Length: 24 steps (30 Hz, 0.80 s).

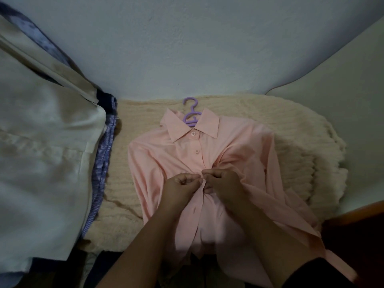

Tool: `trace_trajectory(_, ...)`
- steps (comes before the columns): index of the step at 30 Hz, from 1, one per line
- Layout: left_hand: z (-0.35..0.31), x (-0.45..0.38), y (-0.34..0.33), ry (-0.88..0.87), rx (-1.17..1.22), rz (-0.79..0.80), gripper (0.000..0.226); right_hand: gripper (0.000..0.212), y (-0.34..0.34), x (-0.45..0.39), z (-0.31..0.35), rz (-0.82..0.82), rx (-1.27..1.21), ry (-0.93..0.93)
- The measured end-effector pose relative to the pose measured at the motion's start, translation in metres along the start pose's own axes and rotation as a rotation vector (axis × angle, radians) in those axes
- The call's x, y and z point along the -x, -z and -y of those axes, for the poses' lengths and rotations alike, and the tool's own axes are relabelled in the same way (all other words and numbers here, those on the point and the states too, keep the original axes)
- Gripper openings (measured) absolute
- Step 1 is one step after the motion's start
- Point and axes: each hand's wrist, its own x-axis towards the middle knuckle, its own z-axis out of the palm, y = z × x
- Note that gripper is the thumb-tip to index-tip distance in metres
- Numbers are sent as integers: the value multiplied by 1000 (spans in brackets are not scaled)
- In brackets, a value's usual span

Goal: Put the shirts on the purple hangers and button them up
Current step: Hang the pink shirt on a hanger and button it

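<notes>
The pink shirt (pixel 174 154) lies face up on a cream blanket (pixel 280 146), already on the purple hanger (pixel 190 113), whose hook pokes out past the collar. Measured from the collar, two buttons (pixel 193 133) below it look fastened, and both hands meet a little further down the front opening. The left hand (pixel 180 188) has its fingers curled and pinching the edge of the opening; the right hand (pixel 222 183) is likewise curled, clamped on the cloth of the facing edge, fingertips nearly touching the left ones. This looks like work on the third button, though the button itself is hidden between the fingers, so I cannot tell whether it is through its hole yet

Well to the left of the collar lies a white garment (pixel 41 152) over a blue striped one (pixel 104 154), probably more shirts waiting

What could go wrong: the cloth is bunched and twisted to the right of the hands, so the two edges may be offset and the button could go into the wrong hole, skewing the rest of the row. Pulling hard on the bunched side could also drag the shirt sideways and slip a shoulder off the hanger. The dim light makes small holes harder to find, and the thin cloth may slide out of a loose pinch
</notes>
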Motion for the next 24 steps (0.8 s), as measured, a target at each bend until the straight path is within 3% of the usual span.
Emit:
trace_trajectory(5, 0, -1, 1, 49, 0, 39, 12, 17, 2, 1, -1, 2, -12, 30)
trace_trajectory(11, -17, -4, 2, 296, 322, 112, 13, 22, 0, 3, 1, -10, 158, 173)
trace_trajectory(14, -22, -4, 4, 310, 320, 144, 11, 26, 3, 2, 3, -1, 179, 162)
trace_trajectory(16, -19, -7, 8, 274, 249, 87, 25, 36, 14, -2, 4, 20, 277, 157)
trace_trajectory(18, -16, -9, 11, 230, 137, 37, 53, 48, 27, -9, 10, 59, 454, 184)
trace_trajectory(20, -15, -11, 12, 201, 1, 22, 64, 46, 37, -18, 21, 98, 698, 231)
trace_trajectory(22, -18, -15, 10, 157, -92, -6, 47, 28, 39, -26, 34, 120, 847, 228)
trace_trajectory(24, -25, -22, 9, 119, -180, -70, 12, 17, 38, -34, 44, 160, 724, 137)
